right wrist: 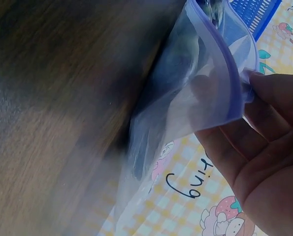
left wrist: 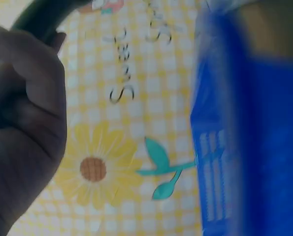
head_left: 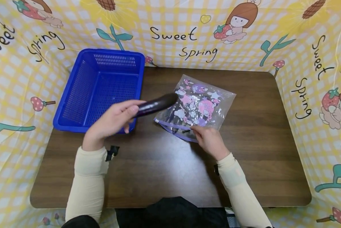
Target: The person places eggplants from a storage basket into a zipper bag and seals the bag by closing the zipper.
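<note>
In the head view my left hand (head_left: 113,118) grips one end of a dark purple eggplant (head_left: 157,105), whose far end hangs over the edge of a clear zip bag (head_left: 225,101). The bag is printed with pink and purple cartoon figures and has a purple zip edge. My right hand (head_left: 211,141) pinches that zip edge. The right wrist view shows the bag's mouth (right wrist: 230,73) parted, with thumb and fingers at its rim. In the left wrist view, curled fingers (left wrist: 38,73) wrap the eggplant.
A blue plastic basket (head_left: 83,126) stands at the left back of the brown wooden table (head_left: 261,158), just beside my left hand. Yellow checked cloth (head_left: 170,19) with cartoon prints walls the table at the back and both sides.
</note>
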`<state>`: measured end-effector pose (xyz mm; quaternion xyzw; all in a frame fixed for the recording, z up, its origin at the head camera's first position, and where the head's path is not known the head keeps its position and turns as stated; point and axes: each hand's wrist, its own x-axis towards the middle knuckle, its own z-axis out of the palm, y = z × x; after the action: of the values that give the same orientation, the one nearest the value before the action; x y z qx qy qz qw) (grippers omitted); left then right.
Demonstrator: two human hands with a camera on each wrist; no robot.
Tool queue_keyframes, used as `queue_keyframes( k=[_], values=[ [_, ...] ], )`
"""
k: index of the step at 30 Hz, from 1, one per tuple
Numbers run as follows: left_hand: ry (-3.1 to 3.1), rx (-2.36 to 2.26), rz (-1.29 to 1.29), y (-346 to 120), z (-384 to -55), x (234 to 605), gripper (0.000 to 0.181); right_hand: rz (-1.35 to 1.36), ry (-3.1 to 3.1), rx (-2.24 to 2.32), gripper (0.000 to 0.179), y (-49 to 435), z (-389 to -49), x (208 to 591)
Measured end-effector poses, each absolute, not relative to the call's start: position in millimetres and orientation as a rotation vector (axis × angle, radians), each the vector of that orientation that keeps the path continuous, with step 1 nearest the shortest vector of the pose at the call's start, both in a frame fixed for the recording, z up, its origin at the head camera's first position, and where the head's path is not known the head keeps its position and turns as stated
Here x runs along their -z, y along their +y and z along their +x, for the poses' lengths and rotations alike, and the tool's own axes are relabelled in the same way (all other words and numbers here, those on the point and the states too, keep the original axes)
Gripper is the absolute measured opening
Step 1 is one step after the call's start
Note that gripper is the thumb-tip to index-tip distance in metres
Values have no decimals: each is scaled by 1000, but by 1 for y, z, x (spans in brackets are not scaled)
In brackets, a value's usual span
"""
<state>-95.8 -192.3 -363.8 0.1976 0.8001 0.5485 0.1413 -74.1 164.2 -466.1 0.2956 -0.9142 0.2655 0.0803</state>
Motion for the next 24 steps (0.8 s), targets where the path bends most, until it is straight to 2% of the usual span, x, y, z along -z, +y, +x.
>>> queue_keyframes(
  k=[7, 10, 13, 16, 18, 24],
  values=[
    [2113, -1487, 616, -168, -77, 387, 36, 870, -2738, -818, 16, 165, -75, 467],
    [2049, -1450, 602, -161, -71, 396, 38, 857, -2752, -818, 9, 166, -75, 467],
    [1977, -1435, 600, -153, -66, 405, 39, 847, -2775, -826, 16, 166, -75, 467],
    [1932, -1415, 595, -146, -62, 413, 39, 837, -2803, -834, 34, 168, -75, 466],
    [1924, -1402, 580, -142, -60, 418, 40, 827, -2819, -842, 39, 169, -75, 466],
    [1929, -1370, 565, -142, -60, 422, 40, 806, -2810, -867, 21, 172, -77, 467]
  ],
)
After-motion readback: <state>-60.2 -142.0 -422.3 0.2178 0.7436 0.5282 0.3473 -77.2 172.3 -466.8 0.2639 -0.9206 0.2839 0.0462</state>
